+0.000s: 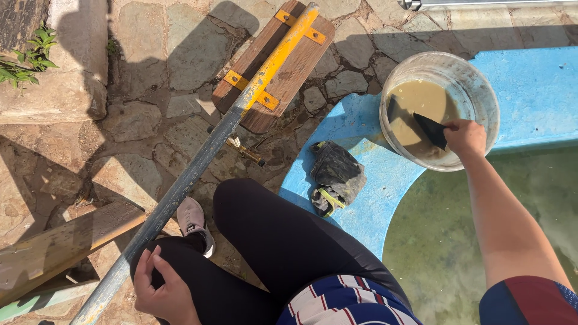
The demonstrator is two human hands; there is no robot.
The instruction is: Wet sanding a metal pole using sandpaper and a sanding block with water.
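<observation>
Right hand (465,136) clamped on dark scraper (431,129), blade pointing ten o'clock into bucket (481,90) slurry; left hand (161,289) loosely curled against long pole (198,162) at seven o'clock.

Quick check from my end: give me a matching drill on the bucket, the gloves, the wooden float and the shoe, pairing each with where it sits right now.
Things:
1. bucket
2. gloves
3. wooden float
4. shoe

Places:
A. on the stone paving, fixed under the yellow end of the long pole
B. on the blue pool edge, with the right hand dipping a dark trowel into its tan mix
C. beside the pole, near the left hand
D. crumpled on the blue edge, between the bucket and the knee

Pairs: 1-B, 2-D, 3-A, 4-C
</observation>
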